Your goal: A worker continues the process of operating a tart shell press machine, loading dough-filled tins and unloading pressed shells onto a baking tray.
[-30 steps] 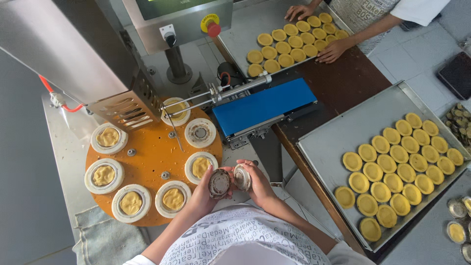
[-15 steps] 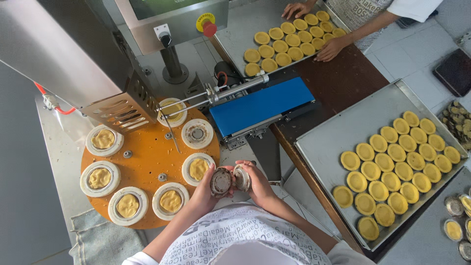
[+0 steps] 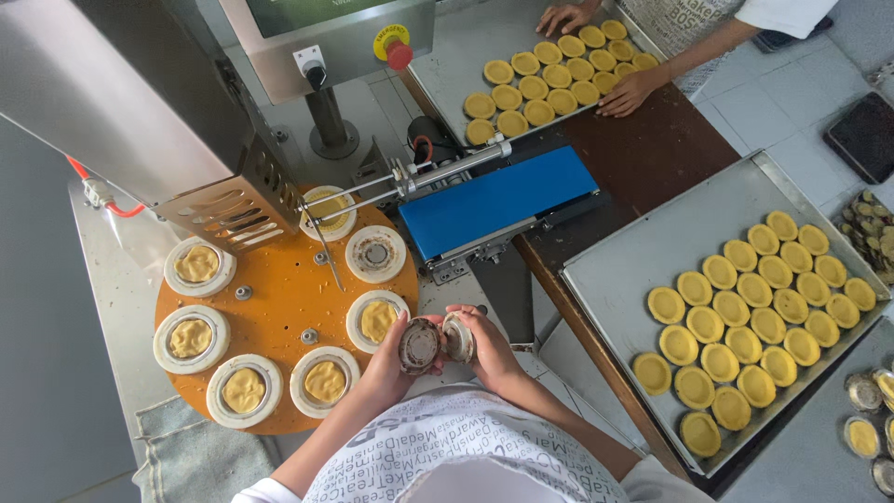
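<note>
My left hand (image 3: 391, 359) grips a small round metal tart mould (image 3: 419, 346), its hollow facing up. My right hand (image 3: 486, 346) holds a second metal tart mould (image 3: 457, 336) tilted against the first. Both hands hover at the near right edge of an orange turntable (image 3: 279, 289). White ring holders on the turntable carry yellow dough; the nearest filled ring (image 3: 376, 319) is just left of my left hand. One ring (image 3: 375, 253) farther back has no dough.
A blue conveyor belt (image 3: 498, 200) runs from the machine to the right. A steel tray (image 3: 633, 270) holding several yellow tart shells lies at right. Another person's hands (image 3: 633, 91) rest on a far tray of shells (image 3: 447, 56). Stacked moulds (image 3: 871, 224) sit far right.
The turntable rings appear shifted slightly. My hands keep the two moulds together in nearly the same place.
</note>
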